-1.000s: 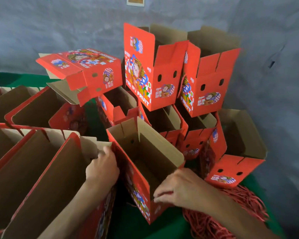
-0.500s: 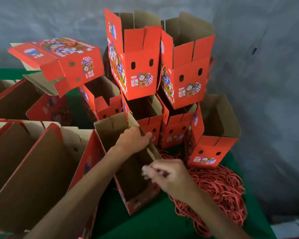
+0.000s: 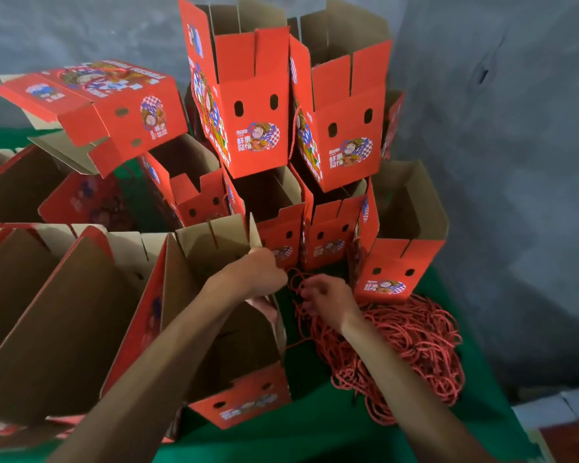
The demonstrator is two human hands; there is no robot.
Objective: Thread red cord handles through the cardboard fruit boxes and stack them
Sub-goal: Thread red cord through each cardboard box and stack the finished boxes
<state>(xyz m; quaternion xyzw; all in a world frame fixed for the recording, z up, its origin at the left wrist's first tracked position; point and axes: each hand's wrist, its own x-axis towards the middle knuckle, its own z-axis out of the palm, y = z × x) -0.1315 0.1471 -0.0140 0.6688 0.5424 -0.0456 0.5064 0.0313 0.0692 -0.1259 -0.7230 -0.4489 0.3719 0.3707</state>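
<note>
The left hand (image 3: 259,274) grips the far right wall of the open box (image 3: 214,329), thumb outside and fingers curled over its rim; that box stands on the green cloth (image 3: 315,429), its red front panel with two holes facing the near edge; just beside it, the right hand (image 3: 326,300) pinches strands at the near end of the red cord pile (image 3: 411,342), which lies on the cloth toward its right edge; behind both hands, the stacked boxes (image 3: 258,128) rise in tiers against the grey wall (image 3: 515,162); more open boxes (image 3: 47,295) line the left edge.
</note>
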